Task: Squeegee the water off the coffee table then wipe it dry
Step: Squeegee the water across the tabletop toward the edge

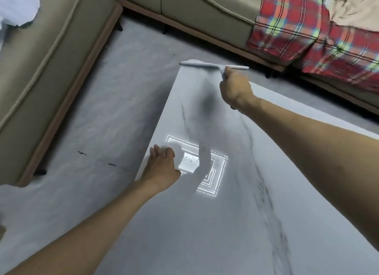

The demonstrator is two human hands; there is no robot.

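The coffee table has a pale grey marble-look top with dark veins and fills the lower right of the view. A grey squeegee lies with its blade across the table's far end, close to the far edge. My right hand is shut on its handle, arm stretched out over the table. My left hand rests flat near the table's left edge, fingers apart, holding nothing. A bright ceiling-light reflection beside it shows small water droplets on the surface.
A beige sofa runs along the left and another along the back. A red plaid blanket hangs over the seat at the upper right. Grey floor lies between the sofas and the table, with small dark marks.
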